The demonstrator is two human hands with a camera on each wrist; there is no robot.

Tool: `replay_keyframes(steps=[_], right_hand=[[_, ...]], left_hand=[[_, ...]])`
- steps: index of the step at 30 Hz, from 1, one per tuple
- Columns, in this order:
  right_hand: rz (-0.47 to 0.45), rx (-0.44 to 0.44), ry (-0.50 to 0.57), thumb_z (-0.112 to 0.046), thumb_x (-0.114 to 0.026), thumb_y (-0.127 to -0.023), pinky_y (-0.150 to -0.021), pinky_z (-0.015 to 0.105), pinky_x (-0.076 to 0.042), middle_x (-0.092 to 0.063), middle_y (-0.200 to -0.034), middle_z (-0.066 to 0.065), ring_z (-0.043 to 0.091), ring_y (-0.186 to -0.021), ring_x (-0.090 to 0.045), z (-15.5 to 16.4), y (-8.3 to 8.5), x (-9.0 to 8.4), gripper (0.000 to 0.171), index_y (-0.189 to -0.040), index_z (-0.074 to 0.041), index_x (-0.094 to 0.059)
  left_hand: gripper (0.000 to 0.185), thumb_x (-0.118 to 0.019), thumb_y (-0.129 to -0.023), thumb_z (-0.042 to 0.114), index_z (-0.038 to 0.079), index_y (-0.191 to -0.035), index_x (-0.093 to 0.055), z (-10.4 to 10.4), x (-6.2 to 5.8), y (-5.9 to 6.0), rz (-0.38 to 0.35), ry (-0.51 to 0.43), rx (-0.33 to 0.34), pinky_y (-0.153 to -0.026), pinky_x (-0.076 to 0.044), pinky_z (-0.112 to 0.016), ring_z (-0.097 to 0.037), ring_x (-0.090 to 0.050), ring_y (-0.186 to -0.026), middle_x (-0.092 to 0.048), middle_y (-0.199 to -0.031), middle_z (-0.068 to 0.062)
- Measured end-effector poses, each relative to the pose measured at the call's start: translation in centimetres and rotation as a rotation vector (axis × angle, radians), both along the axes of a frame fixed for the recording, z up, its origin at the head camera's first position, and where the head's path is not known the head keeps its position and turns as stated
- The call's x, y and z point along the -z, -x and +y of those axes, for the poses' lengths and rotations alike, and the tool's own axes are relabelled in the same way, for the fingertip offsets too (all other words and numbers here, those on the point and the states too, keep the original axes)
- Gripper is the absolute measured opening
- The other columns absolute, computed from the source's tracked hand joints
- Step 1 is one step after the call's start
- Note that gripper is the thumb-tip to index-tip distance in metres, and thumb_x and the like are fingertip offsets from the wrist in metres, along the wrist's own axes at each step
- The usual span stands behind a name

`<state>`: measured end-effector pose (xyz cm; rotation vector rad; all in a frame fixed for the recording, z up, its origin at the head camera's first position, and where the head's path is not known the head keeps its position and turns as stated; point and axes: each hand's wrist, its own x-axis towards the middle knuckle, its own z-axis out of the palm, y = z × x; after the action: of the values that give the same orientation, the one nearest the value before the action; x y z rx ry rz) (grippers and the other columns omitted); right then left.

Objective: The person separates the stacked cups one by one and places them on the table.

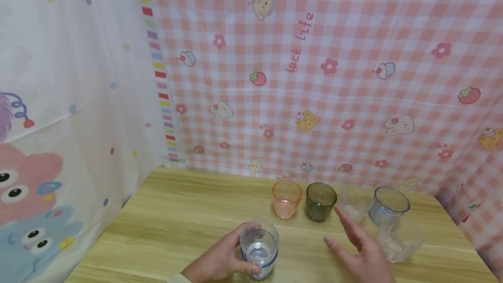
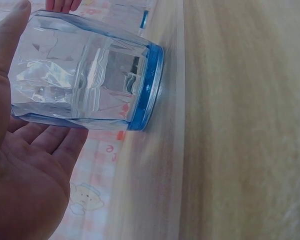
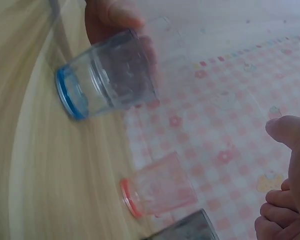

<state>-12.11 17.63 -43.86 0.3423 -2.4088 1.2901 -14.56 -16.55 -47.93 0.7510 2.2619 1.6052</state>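
My left hand (image 1: 222, 254) grips two nested tumblers, thumb in front and fingers round the far side. The inner one is a clear tumbler (image 1: 248, 237), rising above the blue rim of the outer tumbler (image 1: 267, 270). In the left wrist view the outer tumbler's thick blue base (image 2: 149, 90) is close over the table. My right hand (image 1: 363, 248) holds nothing; thumb and fingers are spread apart, a fingertip overlapping the side of a smoky dark tumbler (image 1: 319, 209). A clear tumbler (image 1: 355, 202) stands just beyond it, and another clear tumbler (image 1: 404, 241) right of it.
A pink tumbler with a red rim (image 1: 287, 206) stands left of the dark one. A blue tumbler (image 1: 387, 213) is at the back right. The wooden table (image 1: 188, 213) ends at a checked cloth (image 1: 235, 134) behind and a white printed cloth (image 1: 98, 143) at the left.
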Motion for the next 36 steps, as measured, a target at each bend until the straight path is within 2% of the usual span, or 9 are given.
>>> replay_keyframes(steps=[1,5,7,8,12,15,20,28,36], right_hand=[[-0.003,-0.002,-0.006,-0.016,-0.085,-0.094,-0.1,-0.004,-0.037,-0.057,-0.159,0.019,-0.014,-0.138,-0.042,-0.3,0.0,0.1,0.074,-0.16,-0.023,-0.052],[0.013,-0.035,-0.003,-0.014,-0.087,-0.092,-0.101,-0.002,-0.039,-0.06,-0.157,0.016,-0.005,-0.137,-0.047,-1.2,-0.1,0.4,0.074,-0.158,-0.024,-0.055],[0.021,-0.047,-0.001,-0.013,-0.088,-0.091,-0.101,0.001,-0.042,-0.061,-0.156,0.014,0.007,-0.138,-0.052,-1.6,-0.2,0.5,0.073,-0.157,-0.022,-0.057],[0.019,-0.059,0.004,-0.013,-0.088,-0.091,-0.102,0.002,-0.042,-0.061,-0.156,0.013,0.008,-0.139,-0.052,-1.7,-0.2,0.6,0.073,-0.157,-0.022,-0.057],[0.001,-0.093,0.018,-0.014,-0.088,-0.091,-0.102,0.005,-0.044,-0.062,-0.156,0.012,0.033,-0.136,-0.057,-2.3,-0.3,0.7,0.072,-0.156,-0.022,-0.058],[0.019,-0.14,0.037,-0.012,-0.088,-0.091,-0.104,0.006,-0.045,-0.063,-0.154,0.014,0.021,-0.137,-0.057,-2.8,-0.2,0.9,0.072,-0.156,-0.022,-0.058],[0.044,-0.209,0.056,-0.009,-0.087,-0.091,-0.105,0.007,-0.046,-0.063,-0.153,0.016,-0.001,-0.137,-0.051,-3.6,0.1,1.1,0.071,-0.155,-0.019,-0.059],[-0.028,-0.295,0.088,-0.014,-0.086,-0.093,-0.108,0.018,-0.051,-0.061,-0.156,0.01,0.009,-0.139,-0.055,-5.0,-0.1,1.2,0.067,-0.155,-0.014,-0.059],[-0.017,-0.395,0.084,-0.015,-0.086,-0.094,-0.11,0.015,-0.047,-0.059,-0.157,0.014,0.007,-0.14,-0.054,-6.1,0.2,1.9,0.069,-0.157,-0.014,-0.056]], left_hand=[[0.08,-0.091,-0.089,0.023,0.023,-0.156,-0.047,0.0,0.0,0.0,-0.006,-0.003,0.001,-0.128,-0.029,-0.043,-0.02,-0.054,-0.145,-0.064,-0.15,-0.001],[0.08,-0.091,-0.089,0.023,0.023,-0.157,-0.047,0.0,0.1,0.1,-0.025,-0.021,0.007,-0.128,-0.028,-0.041,-0.02,-0.055,-0.144,-0.065,-0.15,0.0],[0.08,-0.091,-0.089,0.023,0.022,-0.157,-0.047,0.0,0.1,0.2,-0.023,-0.024,0.012,-0.128,-0.029,-0.039,-0.02,-0.055,-0.144,-0.064,-0.15,-0.001],[0.08,-0.091,-0.089,0.023,0.022,-0.157,-0.047,0.0,0.1,0.2,-0.024,-0.026,0.014,-0.127,-0.029,-0.038,-0.02,-0.055,-0.144,-0.064,-0.15,-0.002],[0.081,-0.091,-0.089,0.023,0.021,-0.157,-0.046,0.0,0.0,0.1,-0.018,-0.012,0.012,-0.128,-0.029,-0.042,-0.022,-0.054,-0.144,-0.064,-0.15,-0.003],[0.082,-0.09,-0.09,0.023,0.022,-0.158,-0.046,0.0,0.1,0.1,-0.011,0.0,0.011,-0.128,-0.03,-0.042,-0.022,-0.053,-0.145,-0.063,-0.151,-0.003],[0.082,-0.09,-0.089,0.023,0.022,-0.159,-0.045,-0.1,0.2,0.1,0.009,0.0,0.016,-0.127,-0.032,-0.032,-0.019,-0.054,-0.145,-0.063,-0.152,-0.003],[0.085,-0.09,-0.089,0.022,0.017,-0.161,-0.044,-0.1,0.2,0.1,-0.002,-0.004,0.02,-0.124,-0.034,-0.031,-0.024,-0.054,-0.146,-0.063,-0.153,-0.003],[0.089,-0.091,-0.089,0.026,0.015,-0.162,-0.042,-0.2,0.3,0.1,-0.042,-0.011,0.01,-0.119,-0.036,-0.022,-0.019,-0.056,-0.142,-0.063,-0.152,-0.003]])
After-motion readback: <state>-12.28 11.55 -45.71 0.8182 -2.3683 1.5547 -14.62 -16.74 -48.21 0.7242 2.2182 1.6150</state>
